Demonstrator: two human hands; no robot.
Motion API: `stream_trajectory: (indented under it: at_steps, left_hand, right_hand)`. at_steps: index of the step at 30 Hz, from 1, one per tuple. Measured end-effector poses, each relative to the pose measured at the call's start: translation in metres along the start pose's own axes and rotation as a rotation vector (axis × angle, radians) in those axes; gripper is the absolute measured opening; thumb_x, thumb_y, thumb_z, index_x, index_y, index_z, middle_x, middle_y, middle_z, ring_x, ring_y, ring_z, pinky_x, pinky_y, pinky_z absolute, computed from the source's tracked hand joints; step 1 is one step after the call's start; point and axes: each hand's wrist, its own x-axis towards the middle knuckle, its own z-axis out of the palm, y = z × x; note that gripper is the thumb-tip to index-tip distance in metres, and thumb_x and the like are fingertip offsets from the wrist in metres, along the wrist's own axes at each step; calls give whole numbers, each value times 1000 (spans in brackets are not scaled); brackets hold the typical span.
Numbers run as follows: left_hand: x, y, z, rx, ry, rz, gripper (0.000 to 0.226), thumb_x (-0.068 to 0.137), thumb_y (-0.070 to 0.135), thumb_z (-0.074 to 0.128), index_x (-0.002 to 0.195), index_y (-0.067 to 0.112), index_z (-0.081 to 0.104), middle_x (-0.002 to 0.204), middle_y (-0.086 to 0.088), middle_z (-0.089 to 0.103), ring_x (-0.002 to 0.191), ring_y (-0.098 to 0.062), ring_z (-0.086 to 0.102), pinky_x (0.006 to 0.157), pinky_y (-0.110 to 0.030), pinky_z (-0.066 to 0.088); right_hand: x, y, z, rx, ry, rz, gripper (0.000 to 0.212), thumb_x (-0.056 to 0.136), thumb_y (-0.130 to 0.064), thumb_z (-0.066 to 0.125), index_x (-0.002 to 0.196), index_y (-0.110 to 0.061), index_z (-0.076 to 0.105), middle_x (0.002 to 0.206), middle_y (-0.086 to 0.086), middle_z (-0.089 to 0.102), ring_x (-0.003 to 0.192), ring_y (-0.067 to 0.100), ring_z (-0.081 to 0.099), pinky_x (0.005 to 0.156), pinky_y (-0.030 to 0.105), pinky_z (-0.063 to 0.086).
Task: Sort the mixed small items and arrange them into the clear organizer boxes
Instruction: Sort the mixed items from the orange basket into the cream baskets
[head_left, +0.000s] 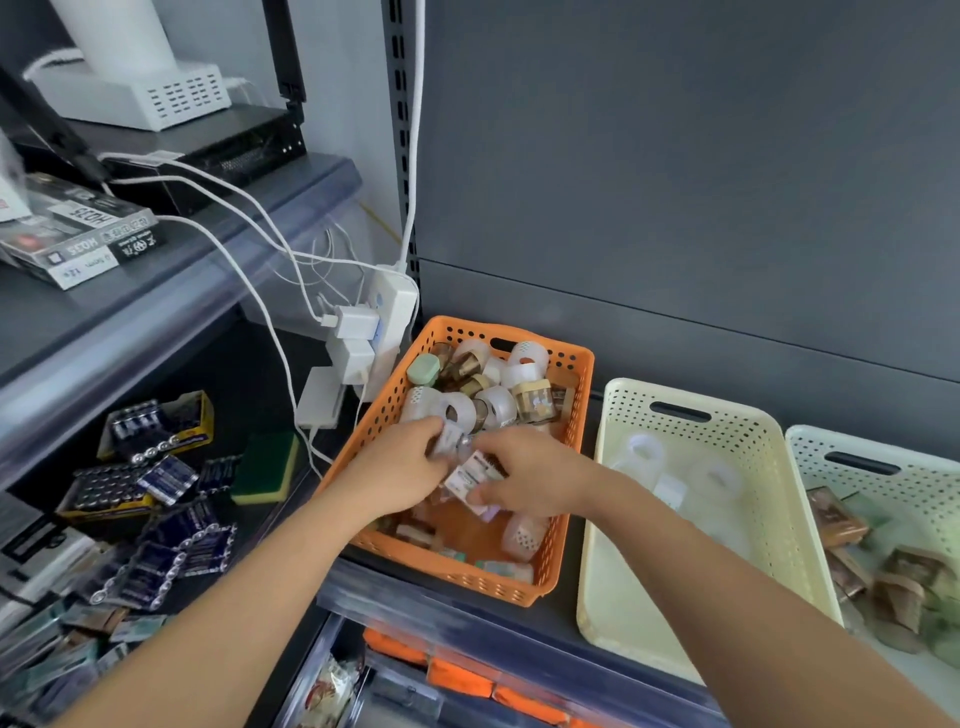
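Lower shelf: nearest to me, orange packets (460, 678) lie in a row under the shelf edge.
Left hand: my left hand (400, 467) is inside the orange basket (498, 582), fingers curled round a pale packet (448, 440); the packet is too blurred to read.
Right hand: my right hand (530, 478) is just beside the left, pinching a small white box (474, 475) with a dark label between thumb and fingers.
Orange basket: it sits on the shelf, and both held items are over its middle. Behind my hands it holds translucent tape rolls (460, 410), gold-capped jars (532, 400) and a small green case (423, 370).
Cream basket: the cream basket (769, 467) stands just to the right and holds a few clear rolls (644, 452).
Green basket: the pale green basket (924, 488) is furthest right, with brown packets (836, 517) inside.
Left shelf: I see battery packs (166, 478) scattered there, with a green-and-yellow sponge (265, 470) near them.
Behind: a white power strip (387, 322) with chargers plugged in.
Top shelf: a white device (140, 88).
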Motion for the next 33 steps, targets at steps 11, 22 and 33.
stream_trajectory:
  at_steps: [11,22,33]
  left_hand:
    - [7,10,2,-267,-172,-94,16,96,28,52,87,17,60,74,-1,66,55,-1,60,48,-14,44]
    - [2,36,37,483,-631,187,29,87,26,64,116,27,68,111,4,69,95,-16,62,87,-32,51]
    - [12,38,39,573,-737,180,39,86,22,63,125,20,59,100,6,62,68,-6,50,52,-18,37]
  right_hand:
    - [-13,11,-10,25,185,252,33,88,-31,62,116,-16,55,115,4,60,104,21,56,86,34,48]
    - [-17,6,-3,131,389,325,23,88,-29,62,105,-15,56,98,4,64,90,23,61,77,38,52]
    - [-37,14,-8,370,514,377,19,87,-26,64,105,-20,59,97,-4,65,91,16,60,79,33,51]
